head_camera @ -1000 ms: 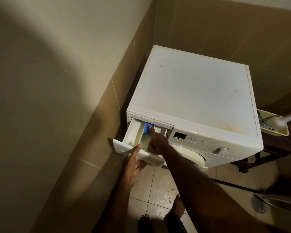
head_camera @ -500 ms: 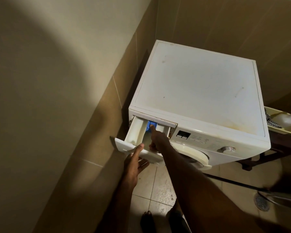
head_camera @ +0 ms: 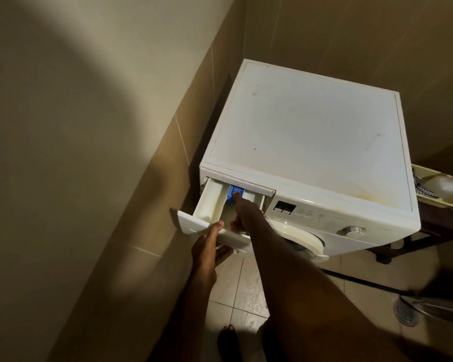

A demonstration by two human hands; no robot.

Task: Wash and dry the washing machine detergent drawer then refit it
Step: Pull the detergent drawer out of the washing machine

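Note:
The white detergent drawer (head_camera: 209, 197) is pulled far out of the top left front of the white washing machine (head_camera: 311, 131). My left hand (head_camera: 208, 246) grips the drawer's front panel, thumb on its top edge and fingers underneath. My right hand (head_camera: 243, 210) reaches into the drawer, its index finger pressing on the blue tab (head_camera: 234, 192) at the back of the middle compartment. The drawer's rear part is hidden inside the machine.
A tiled wall stands close on the left of the machine. A yellow tray (head_camera: 439, 197) with a white brush sits on a dark stand to the right. A floor drain (head_camera: 404, 313) and a dark hose lie on the tiled floor. My feet show at the bottom.
The view has shifted slightly. My right index finger has stayed on the blue tab, and my left hand has kept its hold on the drawer's front.

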